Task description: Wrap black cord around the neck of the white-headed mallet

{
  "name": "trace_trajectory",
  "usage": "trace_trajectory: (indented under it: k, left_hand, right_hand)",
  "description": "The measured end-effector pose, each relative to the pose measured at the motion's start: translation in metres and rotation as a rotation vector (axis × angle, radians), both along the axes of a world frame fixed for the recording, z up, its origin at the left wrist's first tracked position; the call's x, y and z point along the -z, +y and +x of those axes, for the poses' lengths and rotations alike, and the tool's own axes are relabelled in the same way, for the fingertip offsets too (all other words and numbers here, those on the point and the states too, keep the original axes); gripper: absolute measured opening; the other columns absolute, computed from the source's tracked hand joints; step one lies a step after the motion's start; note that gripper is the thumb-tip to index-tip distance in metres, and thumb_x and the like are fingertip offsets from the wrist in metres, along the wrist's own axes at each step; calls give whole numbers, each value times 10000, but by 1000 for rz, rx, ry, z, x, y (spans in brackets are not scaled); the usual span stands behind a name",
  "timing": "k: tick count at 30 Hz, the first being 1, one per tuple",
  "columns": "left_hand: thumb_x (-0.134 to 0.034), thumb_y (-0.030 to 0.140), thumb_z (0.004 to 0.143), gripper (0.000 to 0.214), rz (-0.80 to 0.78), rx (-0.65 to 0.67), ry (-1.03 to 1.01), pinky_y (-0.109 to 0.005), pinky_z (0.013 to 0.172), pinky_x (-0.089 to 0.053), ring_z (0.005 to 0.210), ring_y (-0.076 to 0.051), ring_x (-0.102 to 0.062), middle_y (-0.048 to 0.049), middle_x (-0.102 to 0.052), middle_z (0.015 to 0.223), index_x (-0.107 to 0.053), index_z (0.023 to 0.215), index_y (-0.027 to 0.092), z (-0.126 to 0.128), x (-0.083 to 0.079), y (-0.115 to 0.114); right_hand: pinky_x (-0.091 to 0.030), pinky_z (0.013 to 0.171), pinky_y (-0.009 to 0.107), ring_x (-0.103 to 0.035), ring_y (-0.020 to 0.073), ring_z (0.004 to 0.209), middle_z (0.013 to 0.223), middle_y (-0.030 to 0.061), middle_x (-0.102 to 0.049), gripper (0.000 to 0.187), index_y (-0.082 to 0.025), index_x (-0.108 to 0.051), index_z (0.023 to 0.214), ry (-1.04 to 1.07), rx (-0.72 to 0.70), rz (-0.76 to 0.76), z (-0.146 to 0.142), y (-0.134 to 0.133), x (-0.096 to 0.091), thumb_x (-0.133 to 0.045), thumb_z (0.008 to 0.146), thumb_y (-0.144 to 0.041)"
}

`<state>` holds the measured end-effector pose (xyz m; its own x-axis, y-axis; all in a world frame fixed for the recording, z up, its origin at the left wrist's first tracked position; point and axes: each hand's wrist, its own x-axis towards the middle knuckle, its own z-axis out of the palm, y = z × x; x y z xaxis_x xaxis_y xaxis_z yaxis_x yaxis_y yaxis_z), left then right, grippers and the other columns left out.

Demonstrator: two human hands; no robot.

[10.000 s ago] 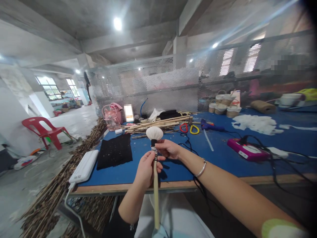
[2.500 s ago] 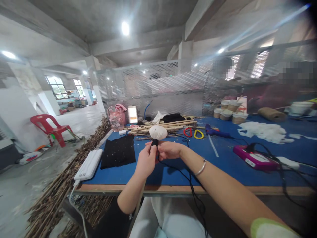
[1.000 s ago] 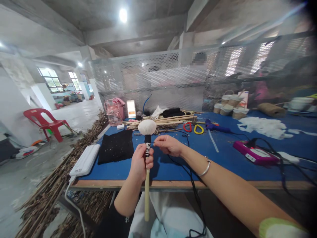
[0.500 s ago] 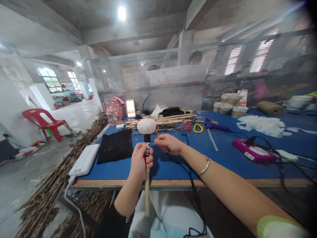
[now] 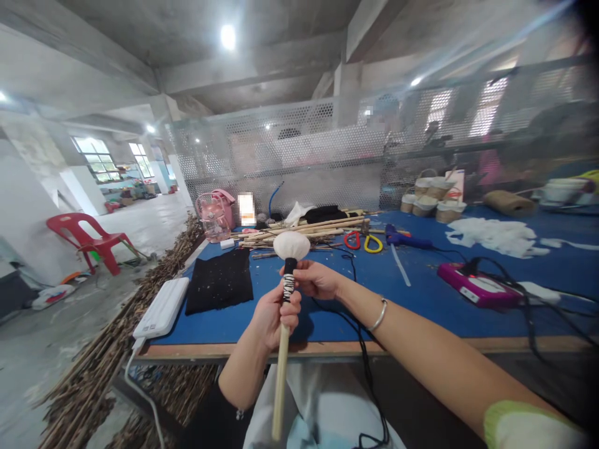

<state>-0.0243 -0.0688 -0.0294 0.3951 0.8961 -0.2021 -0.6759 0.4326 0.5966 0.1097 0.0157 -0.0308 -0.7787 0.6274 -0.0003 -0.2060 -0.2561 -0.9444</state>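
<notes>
My left hand [image 5: 270, 317] is closed round a pale wooden stick [image 5: 281, 380], just below its wrapped neck. A white cloth-covered round head [image 5: 291, 246] tops the stick, which is tilted slightly with its lower end over my lap. The neck has a black band and black cord [image 5: 289, 288] wound over white in a crossing pattern. My right hand [image 5: 317, 279] is closed at the right side of this neck, fingertips pinched on the cord; they partly hide it. A loose length of black cord [image 5: 362, 343] hangs from there over the table edge to my lap.
A black cloth [image 5: 219, 282] and white power bank [image 5: 161, 307] lie left on the blue table. Behind are wooden sticks [image 5: 327, 229], red-and-yellow-handled scissors [image 5: 373, 243] and a blue glue gun [image 5: 407, 238]. A purple power strip [image 5: 480, 285] and white strips [image 5: 491, 237] lie right.
My right hand has moved in from the right to the wrapped neck, where it was holding the cord out sideways before. The stick has tilted, its head shifting right and slightly down in view.
</notes>
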Motion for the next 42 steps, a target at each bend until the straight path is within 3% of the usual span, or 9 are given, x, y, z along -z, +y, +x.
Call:
trace_trajectory:
  k: [5,10,13,17,21,26,29,36,42]
  left_hand:
    - [-514,388,808,242,199,-435,461,-183,448,-464,484,-68,-528,-21,-569,704,-465,863,157,14,13,3]
    - [-667,365,684,480,335,-614,622,-215,510,-461,540,-91,-565,-5,-569,801,-399,1048,202,19,25,5]
    - [-660,320,697,411,409,-748,666,-208,615,-452,679,-101,-570,-38,-573,874,-475,1032,173,15,28,4]
    - [-614,288,740,254,492,-740,686,-223,796,-415,882,-131,-553,-72,-595,952,-566,945,145,13,26,-1]
    - [-670,287,688,393,470,-737,680,-206,628,-445,690,-102,-563,-40,-583,874,-513,1027,164,15,27,-3]
    - [-663,336,686,391,442,-735,725,-161,375,-331,429,-37,-438,21,-527,755,-484,994,175,16,31,-1]
    - [-674,358,667,390,407,-734,650,-157,357,-328,427,-43,-447,29,-521,704,-495,951,159,15,29,-1]
    - [-690,363,641,425,333,-747,579,-155,356,-343,439,-48,-460,39,-499,656,-508,950,134,12,23,-4]
    - [-691,361,642,409,348,-767,575,-157,360,-338,435,-44,-452,47,-493,659,-501,938,153,12,24,-6]
  right_hand:
    - [-59,318,194,-171,15,303,362,-107,-317,333,-139,-497,668,-83,126,164,-3,3,2,-706,634,-397]
    - [-75,309,202,-203,20,298,387,-100,-343,349,-148,-478,663,-125,165,214,-8,2,2,-682,642,-430]
    - [-86,308,199,-181,20,291,360,-118,-291,365,-160,-450,643,-133,187,221,-8,3,3,-680,641,-443]
    - [-86,310,200,-175,21,293,351,-118,-286,362,-164,-434,630,-113,186,246,-7,4,4,-667,661,-440]
    - [-85,318,202,-187,20,301,373,-110,-310,344,-151,-465,655,-127,162,251,-10,1,5,-664,665,-431]
    - [-88,321,201,-198,21,311,398,-108,-314,356,-140,-491,693,-164,161,294,-14,-4,3,-667,657,-448]
    - [-99,321,196,-212,26,317,411,-105,-332,346,-144,-506,729,-167,180,318,-13,-4,1,-648,674,-454]
    - [-113,341,191,-211,26,324,370,-100,-334,306,-144,-513,618,-150,244,363,-9,-1,0,-677,634,-402]
    - [-93,331,187,-184,23,322,365,-105,-322,282,-140,-530,620,-72,205,261,-7,-2,-1,-706,613,-359]
